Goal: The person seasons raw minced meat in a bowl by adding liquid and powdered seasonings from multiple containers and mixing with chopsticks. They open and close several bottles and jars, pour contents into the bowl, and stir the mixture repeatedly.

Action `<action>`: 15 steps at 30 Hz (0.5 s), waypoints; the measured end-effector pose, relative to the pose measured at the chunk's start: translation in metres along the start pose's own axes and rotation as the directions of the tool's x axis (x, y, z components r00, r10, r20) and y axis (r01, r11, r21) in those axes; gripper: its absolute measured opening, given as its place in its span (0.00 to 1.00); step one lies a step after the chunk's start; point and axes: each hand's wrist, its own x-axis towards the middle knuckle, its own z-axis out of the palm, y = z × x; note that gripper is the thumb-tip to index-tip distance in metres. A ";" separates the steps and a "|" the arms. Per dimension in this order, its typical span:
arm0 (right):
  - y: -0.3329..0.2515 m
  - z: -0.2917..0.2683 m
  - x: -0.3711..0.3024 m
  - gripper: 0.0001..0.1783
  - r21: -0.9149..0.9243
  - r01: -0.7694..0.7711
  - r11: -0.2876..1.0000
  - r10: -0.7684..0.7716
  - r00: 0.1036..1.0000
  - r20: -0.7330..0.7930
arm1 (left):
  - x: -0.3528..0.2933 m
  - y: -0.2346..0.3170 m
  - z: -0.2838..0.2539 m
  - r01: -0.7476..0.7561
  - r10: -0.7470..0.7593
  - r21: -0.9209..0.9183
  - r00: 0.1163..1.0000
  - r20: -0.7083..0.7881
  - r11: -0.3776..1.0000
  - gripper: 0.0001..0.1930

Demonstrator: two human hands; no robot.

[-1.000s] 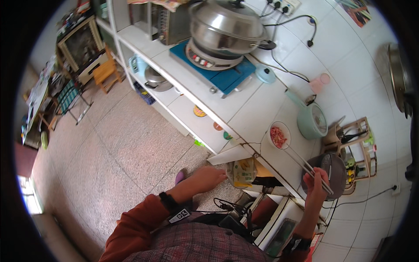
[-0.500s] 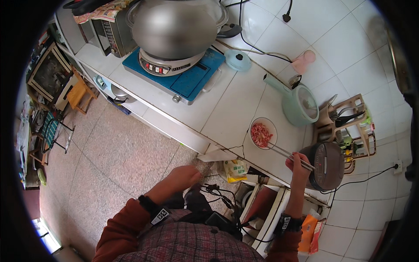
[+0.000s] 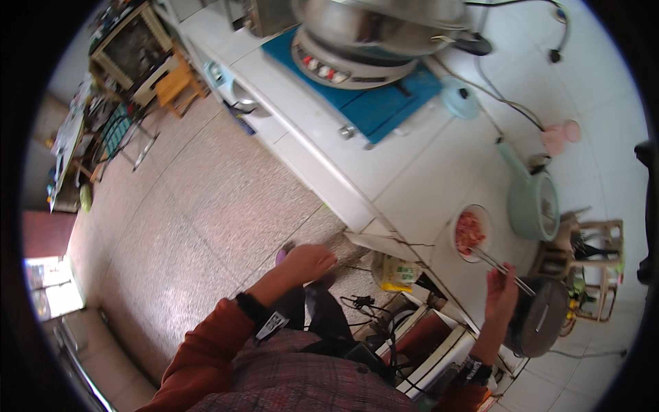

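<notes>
My right hand (image 3: 502, 295) grips a pair of long metal chopsticks (image 3: 491, 261) over the counter. Their tips reach into a white bowl (image 3: 486, 218) that holds chopped pink-red raw meat (image 3: 469, 232). Over the floor in front of my body, my left hand (image 3: 309, 265) hangs with its fingers curled in, and nothing shows in it. A dark brown rounded appliance (image 3: 542, 317), perhaps a rice cooker, stands close beside my right hand.
A pale green lidded pot (image 3: 533, 206) is beyond the bowl. Farther along the tiled counter (image 3: 384, 168), a large steel pan (image 3: 384, 31) rests above a blue gas stove (image 3: 374, 113). A utensil rack (image 3: 590, 255) stands at the wall. Below are an open drawer (image 3: 429, 343) and cables.
The view has turned, so the counter and its things appear farther right and are tilted. My right hand still holds the chopsticks at the bowl; my left hand stays curled.
</notes>
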 end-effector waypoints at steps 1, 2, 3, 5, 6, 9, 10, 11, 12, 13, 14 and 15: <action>0.001 -0.002 0.000 0.19 0.016 -0.014 1.000 0.013 0.999 0.041 | 0.004 -0.009 0.000 0.041 -0.042 -0.026 0.998 -0.039 0.999 0.14; 0.003 -0.003 -0.003 0.20 0.006 0.005 1.000 -0.006 0.997 0.083 | 0.009 -0.019 -0.001 0.069 -0.074 -0.065 0.994 -0.077 0.995 0.14; 0.004 -0.004 -0.009 0.22 0.015 -0.010 1.000 0.009 0.997 0.072 | 0.015 -0.029 -0.003 0.055 -0.064 -0.086 0.992 -0.112 0.995 0.14; 0.014 0.002 -0.027 0.19 -0.003 -0.038 0.999 0.038 0.991 -0.127 | 0.024 -0.050 -0.008 0.045 -0.064 -0.121 0.985 -0.163 0.992 0.14; 0.022 0.008 -0.042 0.17 -0.009 -0.098 0.995 0.096 0.983 -0.159 | 0.025 -0.058 -0.009 0.055 -0.081 -0.144 0.981 -0.176 0.988 0.14; 0.046 0.045 -0.083 0.14 -0.109 -0.287 0.952 0.295 0.953 0.065 | 0.025 -0.079 -0.015 0.016 -0.025 -0.056 0.987 -0.162 0.998 0.12; 0.055 0.062 -0.097 0.13 -0.167 -0.342 0.925 0.369 0.913 0.174 | 0.021 -0.083 -0.016 0.025 -0.047 -0.109 0.978 -0.204 0.994 0.11; 0.072 0.083 -0.107 0.12 -0.231 -0.306 0.924 0.341 0.932 0.128 | 0.016 -0.086 -0.016 0.034 -0.071 -0.151 0.967 -0.244 0.988 0.11; 0.091 0.107 -0.112 0.12 -0.310 -0.260 0.914 0.332 0.920 0.208 | 0.009 -0.090 -0.017 0.046 -0.099 -0.195 0.957 -0.273 0.980 0.11; 0.111 0.130 -0.113 0.12 -0.359 -0.216 0.908 0.330 0.897 0.295 | -0.001 -0.096 -0.020 0.053 -0.116 -0.224 0.953 -0.280 0.973 0.11; 0.136 0.155 -0.111 0.13 -0.422 -0.204 0.883 0.364 0.865 0.345 | -0.010 -0.103 -0.024 0.066 -0.136 -0.253 0.952 -0.273 0.965 0.11; 0.165 0.178 -0.108 0.13 -0.472 -0.189 0.861 0.401 0.824 0.400 | -0.019 -0.110 -0.027 0.080 -0.158 -0.287 0.953 -0.261 0.955 0.11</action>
